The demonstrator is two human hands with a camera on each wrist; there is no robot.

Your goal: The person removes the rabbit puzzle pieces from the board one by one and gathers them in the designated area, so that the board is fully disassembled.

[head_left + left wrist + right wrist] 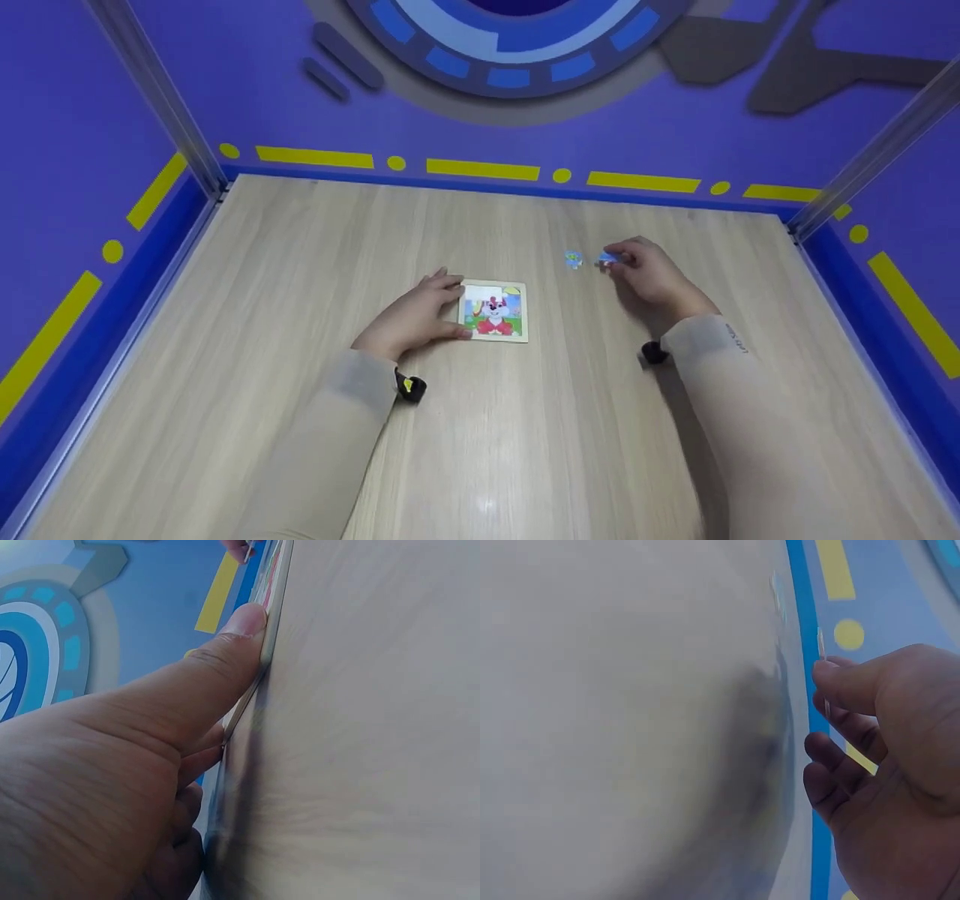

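A small square picture puzzle [495, 330] in a pale wooden frame lies on the table, showing a red-and-white cartoon animal. The upper left of its picture area is bare white. My left hand [415, 315] holds the frame at its left side, the thumb on the lower-left corner and the fingers by the upper-left one. Farther right, my right hand [655, 276] pinches a blue puzzle piece [607, 258] between thumb and fingertips. In the right wrist view this thin piece [821, 645] appears edge-on, raised off the table. Another blue-green puzzle piece [573, 259] lies just left of it.
The wood-grain table [480, 435] is bounded by a purple back wall [480, 135] with yellow markings. Side walls with metal corner posts [165, 97] stand at left and right. Black wrist bands [410, 388] sit at both cuffs.
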